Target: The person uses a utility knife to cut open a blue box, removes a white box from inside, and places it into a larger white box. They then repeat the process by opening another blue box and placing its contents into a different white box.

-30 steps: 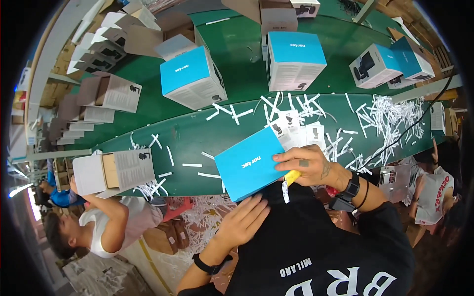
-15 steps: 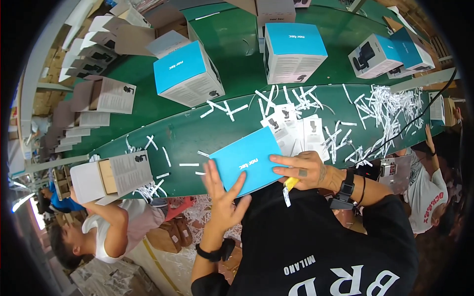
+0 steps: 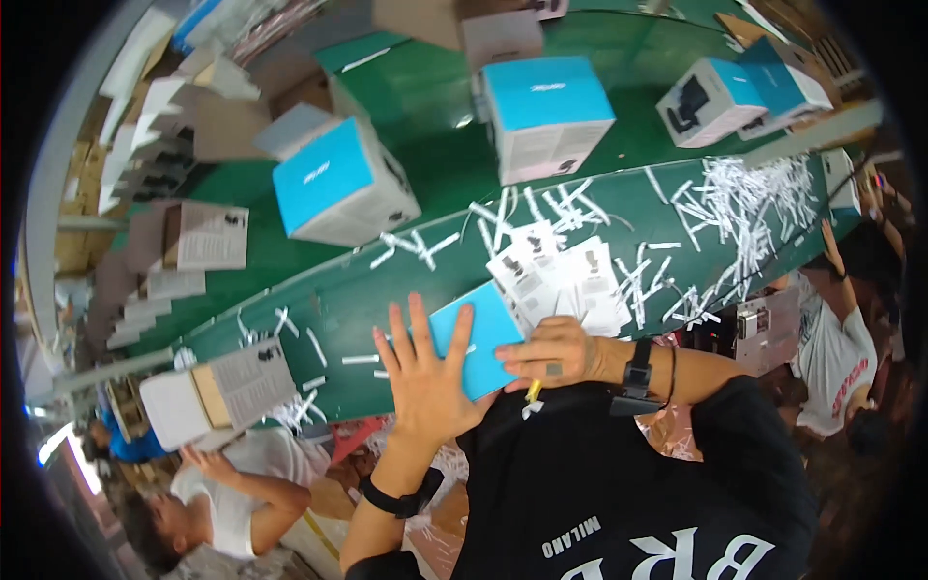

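A blue-topped carton [image 3: 491, 331] lies at the near edge of the green table, close to my body. My left hand [image 3: 425, 377] rests over its left part, fingers spread wide and hiding that end. At the right end, my right hand [image 3: 561, 356] has its fingers bent against the edge, the thumb hidden. A small yellow object [image 3: 534, 389] with a white tip sticks out below the right fingers; its kind cannot be made out. Beyond the carton lie several printed leaflets [image 3: 592, 288], overlapping and fanned out, near my right hand.
White paper shreds [image 3: 764, 213] are scattered on the table, heaped at the right. Blue-and-white cartons [image 3: 551, 126] stand along the far side. At left, a person [image 3: 232, 493] handles an open carton [image 3: 256, 377]; others work at right. A black cable [image 3: 773, 256] crosses the right side.
My left hand has slid up over the carton, fingers now spread and covering more of it. Less of the blue face shows. The whole view has shifted slightly.
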The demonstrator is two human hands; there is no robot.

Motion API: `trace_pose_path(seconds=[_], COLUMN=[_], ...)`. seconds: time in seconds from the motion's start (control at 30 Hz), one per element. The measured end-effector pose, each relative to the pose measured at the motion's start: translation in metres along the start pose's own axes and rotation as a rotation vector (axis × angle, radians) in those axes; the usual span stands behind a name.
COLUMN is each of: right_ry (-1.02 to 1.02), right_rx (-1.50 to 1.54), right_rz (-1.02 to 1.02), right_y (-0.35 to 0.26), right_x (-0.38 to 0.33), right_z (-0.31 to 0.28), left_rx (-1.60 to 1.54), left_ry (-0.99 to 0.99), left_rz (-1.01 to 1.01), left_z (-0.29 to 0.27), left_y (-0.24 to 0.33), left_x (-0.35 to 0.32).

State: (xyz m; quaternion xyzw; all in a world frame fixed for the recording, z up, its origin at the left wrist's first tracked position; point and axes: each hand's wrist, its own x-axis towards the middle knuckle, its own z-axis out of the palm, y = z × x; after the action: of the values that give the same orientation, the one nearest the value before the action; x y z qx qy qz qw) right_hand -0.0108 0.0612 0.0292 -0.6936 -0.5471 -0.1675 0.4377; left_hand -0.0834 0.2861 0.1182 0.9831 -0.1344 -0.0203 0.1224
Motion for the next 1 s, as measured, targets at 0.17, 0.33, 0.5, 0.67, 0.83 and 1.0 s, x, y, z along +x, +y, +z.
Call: trace_pose_path(seconds=[0.17,0.33,0.5,0.67,0.83,1.0], right_ry=[0.002,0.147,0.911,1.092,1.133,1.277], right_rx=[0.163,0.347,0.282,0.364,1.109,1.127], right_rz=[0.037,0.414,0.97,1.088,1.312,1.345], right_y=[-0.005,-0.001,-0.013,-0.001,0.072,0.145], right_x=[0.006,-0.001,-0.062,-0.088,-0.078,-0.051], right_z=[-0.008,-0.046,-0.099,-0.089,-0.073,-0.037], left_rx=[0.063,-0.073,-0.844,-1.268,-1.663,-1.791], left_ry=[-0.038,-0.07,0.097,0.154,0.264,0.206], left_rz=[0.04,0.058,-0.056,-0.07,-0.245,-0.132], left_z=[-0.005,-0.023,-0.059,-0.05,-0.003,0.014], left_y=[0.002,-0.013,0.014,0.068,0.046,0.014], left_x=[0.008,0.032,0.104,0.227,0.278,0.263])
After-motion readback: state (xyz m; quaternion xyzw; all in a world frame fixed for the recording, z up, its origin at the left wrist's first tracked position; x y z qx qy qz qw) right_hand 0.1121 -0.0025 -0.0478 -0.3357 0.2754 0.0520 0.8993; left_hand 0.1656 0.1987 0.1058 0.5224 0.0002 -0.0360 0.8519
